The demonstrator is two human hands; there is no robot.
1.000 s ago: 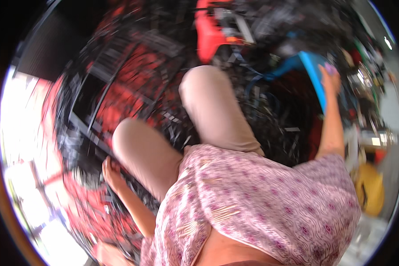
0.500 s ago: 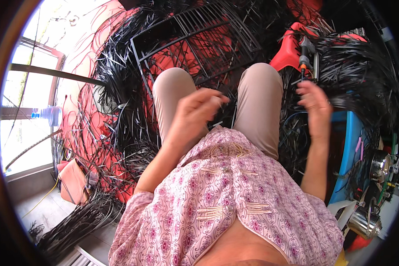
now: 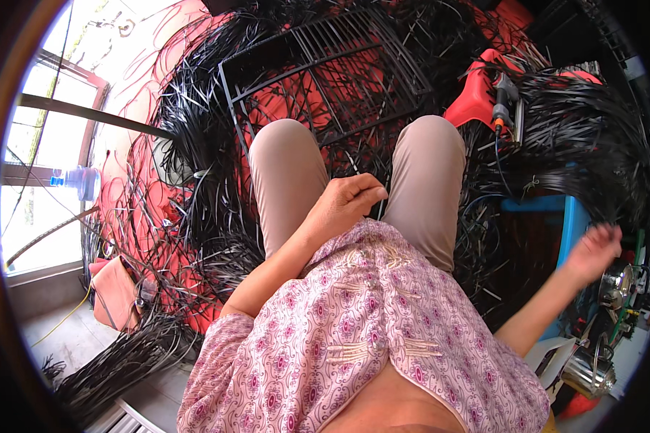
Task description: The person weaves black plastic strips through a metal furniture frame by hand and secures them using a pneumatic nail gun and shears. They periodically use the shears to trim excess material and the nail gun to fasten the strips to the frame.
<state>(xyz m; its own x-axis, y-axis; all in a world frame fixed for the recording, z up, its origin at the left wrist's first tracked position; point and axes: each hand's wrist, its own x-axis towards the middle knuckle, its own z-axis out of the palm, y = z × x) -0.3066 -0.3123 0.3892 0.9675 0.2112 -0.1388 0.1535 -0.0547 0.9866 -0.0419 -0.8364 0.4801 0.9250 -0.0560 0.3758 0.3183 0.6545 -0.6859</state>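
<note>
At the centre of the frame, a seated person in a pink patterned tunic (image 3: 361,332) and beige trousers (image 3: 289,180) is resting the left hand (image 3: 347,206) in the lap between the knees, the fingers (image 3: 365,195) curling loosely inward and pinching a thin black strip (image 3: 380,209) that is running down between the legs. At the right edge of the frame, the right hand (image 3: 592,252) is reaching outward, blurred, its fingers spread wide and gripping nothing that can be made out; it is hovering just beside a blue plastic stool (image 3: 574,224) and a thick bundle of black strips (image 3: 592,144) filling the upper right. In the upper middle, just beyond the knees, a black wire frame (image 3: 325,72) is lying tilted over a red mat (image 3: 296,94), with loose black strips spilling around it on all sides. A red plastic stool (image 3: 477,97) is standing to the upper right of the right knee, carrying a small dark hand tool (image 3: 504,97). In the lower right, shiny steel pots (image 3: 592,368) are sitting near a white chair edge. At the left, a bright window (image 3: 43,180) is showing a clear bottle (image 3: 76,182) on its frame, and more black strips (image 3: 115,361) are lying on the floor in the lower left.
</note>
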